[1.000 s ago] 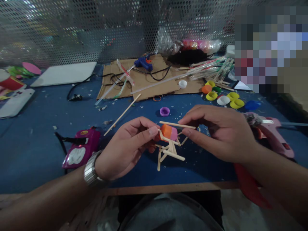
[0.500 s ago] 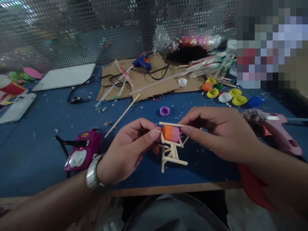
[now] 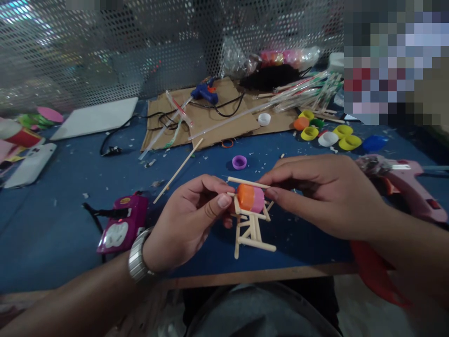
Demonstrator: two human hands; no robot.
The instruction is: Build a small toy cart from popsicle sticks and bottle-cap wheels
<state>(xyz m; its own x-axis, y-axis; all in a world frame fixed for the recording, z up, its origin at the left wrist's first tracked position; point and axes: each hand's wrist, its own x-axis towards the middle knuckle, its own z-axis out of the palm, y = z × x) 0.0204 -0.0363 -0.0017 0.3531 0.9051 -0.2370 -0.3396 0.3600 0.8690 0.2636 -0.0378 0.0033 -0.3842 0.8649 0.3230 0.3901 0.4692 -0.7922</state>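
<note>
Where the centre of the head view is taken up by bare hands, a small stick frame (image 3: 255, 229) is pinched at its upper left corner between the thumb and fingers of the left hand (image 3: 191, 222). An orange-and-pink capped piece (image 3: 250, 198) is seated in the top of that frame, just below the middle of the picture. By the right hand (image 3: 315, 196), a short stick (image 3: 246, 182) is gripped at its right end between thumb and fingertips and is held along the upper edge of the capped piece; whether the two are touching cannot be told. Just above, a purple cap (image 3: 239, 162) is seen on the blue table (image 3: 199, 267). At the lower left, a magenta box (image 3: 123, 222) is placed near the watch-wearing wrist, and a long stick (image 3: 178, 171) is laid slantwise at centre left. Toward the right edge, a pink glue gun (image 3: 417, 185) is partly hidden, with yellow caps (image 3: 350, 142) set above it.
</note>
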